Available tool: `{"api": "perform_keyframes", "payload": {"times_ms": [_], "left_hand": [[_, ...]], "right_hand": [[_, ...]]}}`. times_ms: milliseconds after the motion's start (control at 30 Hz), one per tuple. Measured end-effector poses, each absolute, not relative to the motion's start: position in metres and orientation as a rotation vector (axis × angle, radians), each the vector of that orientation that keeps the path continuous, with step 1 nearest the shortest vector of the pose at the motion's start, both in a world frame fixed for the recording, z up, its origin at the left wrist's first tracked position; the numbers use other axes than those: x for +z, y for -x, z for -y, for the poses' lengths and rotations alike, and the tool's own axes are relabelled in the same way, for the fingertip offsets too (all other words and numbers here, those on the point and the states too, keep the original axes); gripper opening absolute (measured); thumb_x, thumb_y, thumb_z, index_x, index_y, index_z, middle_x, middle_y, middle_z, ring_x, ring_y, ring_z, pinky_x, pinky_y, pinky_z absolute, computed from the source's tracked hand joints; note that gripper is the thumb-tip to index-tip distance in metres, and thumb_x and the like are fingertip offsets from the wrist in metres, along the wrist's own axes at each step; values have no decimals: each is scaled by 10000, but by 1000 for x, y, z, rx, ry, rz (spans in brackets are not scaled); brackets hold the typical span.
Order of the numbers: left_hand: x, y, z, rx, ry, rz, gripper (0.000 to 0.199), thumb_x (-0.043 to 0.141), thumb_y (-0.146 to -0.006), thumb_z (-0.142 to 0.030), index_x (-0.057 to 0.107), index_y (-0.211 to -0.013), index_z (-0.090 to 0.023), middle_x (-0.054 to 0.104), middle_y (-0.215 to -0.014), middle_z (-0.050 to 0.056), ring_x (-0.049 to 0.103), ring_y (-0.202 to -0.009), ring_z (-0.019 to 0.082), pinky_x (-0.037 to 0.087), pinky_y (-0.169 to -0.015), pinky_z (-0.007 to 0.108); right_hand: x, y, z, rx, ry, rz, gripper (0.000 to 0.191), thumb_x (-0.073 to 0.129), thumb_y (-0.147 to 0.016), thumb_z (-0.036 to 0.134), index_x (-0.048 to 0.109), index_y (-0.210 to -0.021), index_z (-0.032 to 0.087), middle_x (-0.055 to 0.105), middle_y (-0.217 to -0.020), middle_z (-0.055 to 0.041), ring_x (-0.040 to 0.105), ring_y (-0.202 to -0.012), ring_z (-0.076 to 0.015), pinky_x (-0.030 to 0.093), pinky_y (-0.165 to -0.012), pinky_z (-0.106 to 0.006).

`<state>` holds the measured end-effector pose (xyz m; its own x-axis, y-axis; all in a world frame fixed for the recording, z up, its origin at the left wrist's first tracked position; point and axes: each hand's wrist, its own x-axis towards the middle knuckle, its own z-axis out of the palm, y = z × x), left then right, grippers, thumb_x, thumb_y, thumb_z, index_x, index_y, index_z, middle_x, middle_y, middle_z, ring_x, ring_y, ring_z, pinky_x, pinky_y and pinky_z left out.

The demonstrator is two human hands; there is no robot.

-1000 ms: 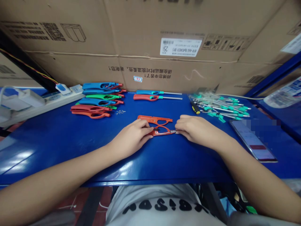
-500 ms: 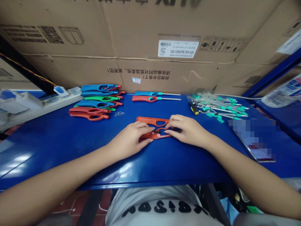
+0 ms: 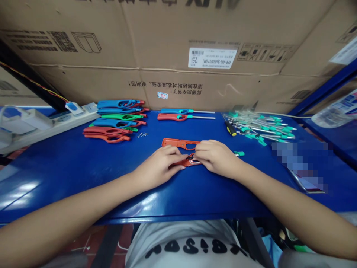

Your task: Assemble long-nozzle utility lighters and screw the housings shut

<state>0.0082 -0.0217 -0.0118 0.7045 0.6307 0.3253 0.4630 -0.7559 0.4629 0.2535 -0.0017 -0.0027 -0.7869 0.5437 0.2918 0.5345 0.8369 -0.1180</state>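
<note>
Blue tabletop (image 3: 61, 160), carton (image 3: 156, 41) at back edge | lighter shells (image 3: 107, 122) toward back-left, nozzles (image 3: 262, 129) back-right | left hand (image 3: 157, 165) clamped on nearer orange lighter half (image 3: 184, 163); right hand (image 3: 216, 156) over it — grip hidden

A glossy blue tabletop (image 3: 173, 199) carries a white power strip (image 3: 52, 128), piled blue, green and red lighter shells (image 3: 107, 122), loose screws (image 3: 142, 134), two long-nosed lighters (image 3: 170, 117) — one blue, one red — a yellow-and-black screwdriver (image 3: 231, 129), heaped green-tipped metal tubes (image 3: 263, 128), a phone (image 3: 303, 180) and, nearer the middle, an orange shell half (image 3: 174, 143).

A white power strip (image 3: 61, 122) (plugs (image 3: 37, 118) inserted) lies at left.
</note>
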Motion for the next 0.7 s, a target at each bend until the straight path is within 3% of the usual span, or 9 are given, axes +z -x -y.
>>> {"api": "perform_keyframes", "payload": {"times_ms": [133,267,400,700], "left_hand": [[-7,-10,27,518,-2723,-906,302,512,-1022,-240,661,-1281,-195,621,-1059,96,581,-980,222,512,-882,396],[-3,-10,32,413,-2767,-948,342,455,-1040,-234,631,-1326,-170,597,-1087,118,576,-997,232,529,-892,405],[-6,-8,31,447,-2725,-928,340,455,-1040,-238,620,-1328,-165,583,-1122,121,575,-1027,228,534,-923,390],[-9,-5,27,482,-2653,-843,374,463,-1037,-222,529,-1404,-194,575,-1157,112,554,-1074,226,508,-973,399]], "right_hand": [[6,-255,8,-38,923,2780,243,526,-975,161,737,-854,164,703,-882,-83,600,-803,-195,353,-692,-311],[18,-262,14,200,1093,2647,241,508,-1002,252,732,-960,172,691,-977,-78,622,-787,-167,394,-671,-278],[25,-269,14,475,1082,2681,133,633,-937,294,690,-1014,202,679,-1028,-45,619,-774,-151,406,-655,-261],[14,-270,6,597,1033,2668,53,623,-947,248,649,-933,204,691,-921,-15,602,-756,-148,391,-658,-258]]}}
